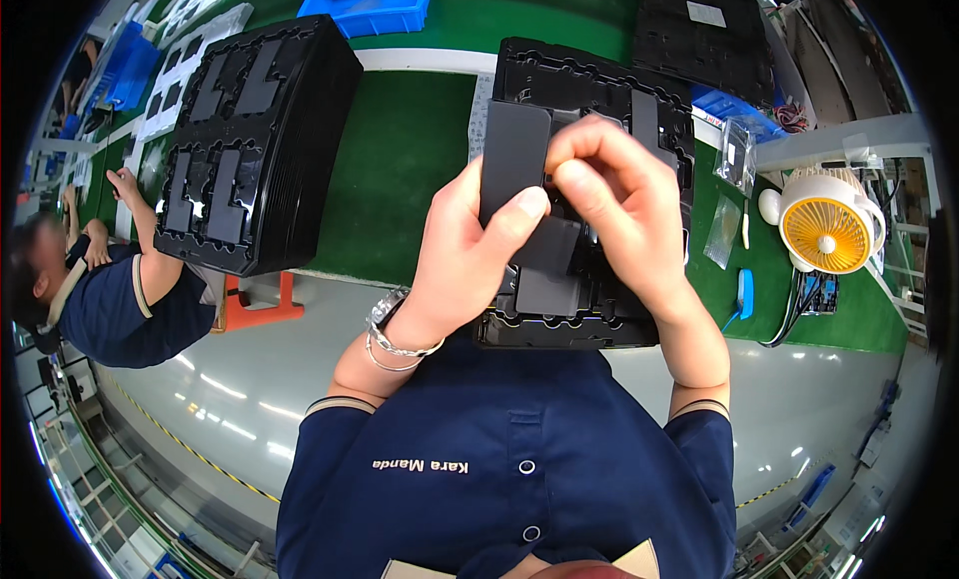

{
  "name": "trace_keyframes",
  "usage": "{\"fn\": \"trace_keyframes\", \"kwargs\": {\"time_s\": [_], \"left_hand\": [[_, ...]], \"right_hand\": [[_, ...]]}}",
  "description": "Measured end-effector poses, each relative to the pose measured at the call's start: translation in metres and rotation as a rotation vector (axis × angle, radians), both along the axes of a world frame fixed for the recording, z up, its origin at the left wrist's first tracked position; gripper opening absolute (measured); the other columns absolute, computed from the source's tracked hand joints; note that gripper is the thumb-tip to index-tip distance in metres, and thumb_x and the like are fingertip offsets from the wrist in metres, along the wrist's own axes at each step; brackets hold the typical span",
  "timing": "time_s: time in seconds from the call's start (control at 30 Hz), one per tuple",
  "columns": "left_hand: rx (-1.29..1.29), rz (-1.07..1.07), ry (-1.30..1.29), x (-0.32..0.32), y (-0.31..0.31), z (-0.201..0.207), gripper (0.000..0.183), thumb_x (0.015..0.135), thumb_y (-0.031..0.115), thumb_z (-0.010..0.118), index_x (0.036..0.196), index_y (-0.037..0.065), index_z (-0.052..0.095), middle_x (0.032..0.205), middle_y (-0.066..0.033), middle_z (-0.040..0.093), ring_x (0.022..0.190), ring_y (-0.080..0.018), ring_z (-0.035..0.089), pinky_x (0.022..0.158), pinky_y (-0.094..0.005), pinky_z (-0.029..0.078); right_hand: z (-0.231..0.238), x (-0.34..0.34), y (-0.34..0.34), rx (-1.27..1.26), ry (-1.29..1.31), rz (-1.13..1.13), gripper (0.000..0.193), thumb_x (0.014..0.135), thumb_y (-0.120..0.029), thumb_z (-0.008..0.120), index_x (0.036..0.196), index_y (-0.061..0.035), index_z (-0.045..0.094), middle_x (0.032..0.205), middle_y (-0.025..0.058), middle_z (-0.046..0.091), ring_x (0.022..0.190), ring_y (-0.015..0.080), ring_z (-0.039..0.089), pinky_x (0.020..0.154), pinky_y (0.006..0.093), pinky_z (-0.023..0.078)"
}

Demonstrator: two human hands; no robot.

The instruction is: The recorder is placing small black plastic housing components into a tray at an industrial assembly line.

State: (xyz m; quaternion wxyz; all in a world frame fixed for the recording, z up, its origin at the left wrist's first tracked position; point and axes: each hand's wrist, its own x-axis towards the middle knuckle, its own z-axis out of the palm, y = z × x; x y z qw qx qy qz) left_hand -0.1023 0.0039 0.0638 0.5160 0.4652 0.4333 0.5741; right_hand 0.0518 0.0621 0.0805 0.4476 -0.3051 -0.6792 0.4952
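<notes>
Head view: both the left hand (470,249) and right hand (609,194) pinch a dark flat panel (511,154) above the black tray stack (589,79); seemingly fingertip-only, it could slip.

Matt dark plastic panel (512,154), glossy black trays (255,139)

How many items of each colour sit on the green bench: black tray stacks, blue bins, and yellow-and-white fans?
Black tray stacks: 3 (left stack, stack under the hands, far stack)
Blue bins: 1
Yellow-and-white fans: 1
Total: 5
</notes>
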Motion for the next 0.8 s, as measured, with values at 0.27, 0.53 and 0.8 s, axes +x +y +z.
{"fn": "trace_keyframes", "kwargs": {"time_s": [0.27, 0.53, 0.8], "left_hand": [[-0.501, -1.04, -1.273, -0.005, 0.008, -0.008, 0.039, 0.102, 0.046, 0.032, 0.097, 0.008, 0.043, 0.051, 0.0048, 0.04, 0.037, -0.0026, 0.034, 0.038, -0.0167, 0.025], [-0.516, -0.831, -1.213, -0.014, 0.018, -0.018, 0.022, 0.099, 0.027, 0.037, 0.092, 0.008, 0.046, 0.058, 0.0014, 0.042, 0.043, -0.0045, 0.036, 0.042, -0.0185, 0.03], [0.058, -0.103, 0.495, -0.024, 0.062, -0.024, 0.056, 0.095, 0.012, 0.052, 0.146, 0.0, 0.034, 0.091, -0.0009, 0.061, 0.072, -0.0076, 0.052, 0.065, -0.0243, 0.043]], "right_hand": [[0.004, 0.011, 0.008, 0.078, -0.141, -0.001, 0.021, 0.089, -0.017, 0.066, 0.08, 0.0016, 0.06, 0.088, 0.0081, 0.058, 0.081, 0.0176, 0.056, 0.073, 0.0308, 0.045], [0.012, 0.032, 0.029, 0.204, -0.384, -0.203, 0.02, 0.091, -0.02, 0.063, 0.091, 0.0006, 0.065, 0.08, 0.0104, 0.061, 0.075, 0.021, 0.06, 0.071, 0.0326, 0.047], [-0.043, 0.089, 0.089, 0.735, -0.927, -0.529, 0.014, 0.086, -0.015, 0.066, 0.092, -0.003, 0.067, 0.08, 0.0096, 0.06, 0.079, 0.0267, 0.059, 0.072, 0.0378, 0.047]]}}
